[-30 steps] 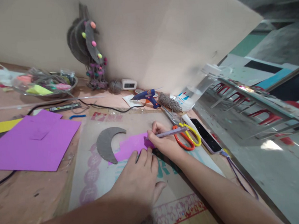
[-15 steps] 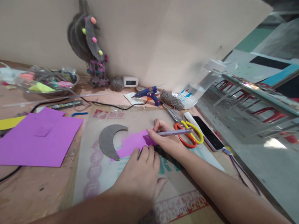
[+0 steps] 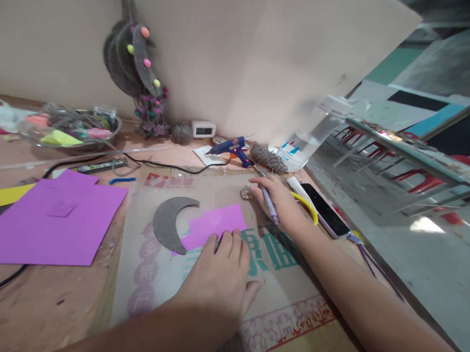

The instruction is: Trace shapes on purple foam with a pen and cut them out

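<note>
My left hand (image 3: pixel 221 267) lies flat, fingers stretched out, its fingertips on the lower edge of a small purple paper piece (image 3: pixel 217 219). A thin dark object, too small to name, shows between two of its fingers. To the left a grey felt crescent (image 3: pixel 168 226) overlaps the paper's corner. My right hand (image 3: pixel 278 200) has a purple-grey pen (image 3: pixel 269 206) in it, lying across the fingers and pointing down. That hand is over the scissors, whose yellow handle (image 3: pixel 311 208) shows beyond it; the red handle is hidden. A small round brownish thing (image 3: pixel 245 193) sits by its fingertips.
Purple sheets (image 3: pixel 75 233) lie at left. Behind are a bowl (image 3: pixel 113 131) of craft scraps, a blue glue gun (image 3: pixel 233 145), grey yarn (image 3: pixel 268 157) and a white timer (image 3: pixel 203 129). A phone (image 3: pixel 325 208) lies near the table's right edge. Decorated grey crescents (image 3: pixel 126 60) hang at the wall.
My right hand has moved right, off the purple paper and over the scissors, and the pen has swung from level to steeply downward. My left hand has stayed in place.
</note>
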### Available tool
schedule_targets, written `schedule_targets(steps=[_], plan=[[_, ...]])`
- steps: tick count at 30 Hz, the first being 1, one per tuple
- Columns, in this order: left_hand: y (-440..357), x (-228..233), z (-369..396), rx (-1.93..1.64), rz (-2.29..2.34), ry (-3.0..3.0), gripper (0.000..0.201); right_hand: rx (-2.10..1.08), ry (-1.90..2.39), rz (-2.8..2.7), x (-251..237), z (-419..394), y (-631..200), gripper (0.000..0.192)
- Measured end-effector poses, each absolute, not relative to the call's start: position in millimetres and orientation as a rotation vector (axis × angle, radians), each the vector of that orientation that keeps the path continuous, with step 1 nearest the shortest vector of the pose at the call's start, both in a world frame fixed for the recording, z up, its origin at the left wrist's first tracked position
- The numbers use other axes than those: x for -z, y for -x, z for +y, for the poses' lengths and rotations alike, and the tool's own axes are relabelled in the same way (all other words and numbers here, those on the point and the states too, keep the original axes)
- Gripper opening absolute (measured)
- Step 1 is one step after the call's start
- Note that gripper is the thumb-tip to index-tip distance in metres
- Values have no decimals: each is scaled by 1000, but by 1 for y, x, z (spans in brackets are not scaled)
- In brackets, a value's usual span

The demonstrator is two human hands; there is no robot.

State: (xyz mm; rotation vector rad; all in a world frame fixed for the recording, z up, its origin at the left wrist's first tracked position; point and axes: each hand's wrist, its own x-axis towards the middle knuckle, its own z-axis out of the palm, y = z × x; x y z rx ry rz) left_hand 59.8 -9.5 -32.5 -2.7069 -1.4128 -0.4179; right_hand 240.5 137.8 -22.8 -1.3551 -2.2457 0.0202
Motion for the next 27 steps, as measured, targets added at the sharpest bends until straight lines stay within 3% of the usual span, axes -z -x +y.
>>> schedule_targets(steps=[4, 7, 11, 17, 27], plan=[[-60, 32, -9, 402, -1417, 2720, 56, -137, 1347, -2343, 35, 142, -237, 22], [-60, 31, -10, 387, -1427, 2729, 57, -252, 1363, -2347, 23, 135, -235, 12], [-59, 29, -9, 370, -1432, 2751, 57, -369, 1513, -2378, -1, 125, -238, 12], [-59, 28, -9, 353, -1427, 2771, 56, -257, 1488, -2433, -6, 128, -240, 9], [-59, 30, -10, 415, -1412, 2723, 55, -218, 1412, -2156, 7, 128, -242, 32]])
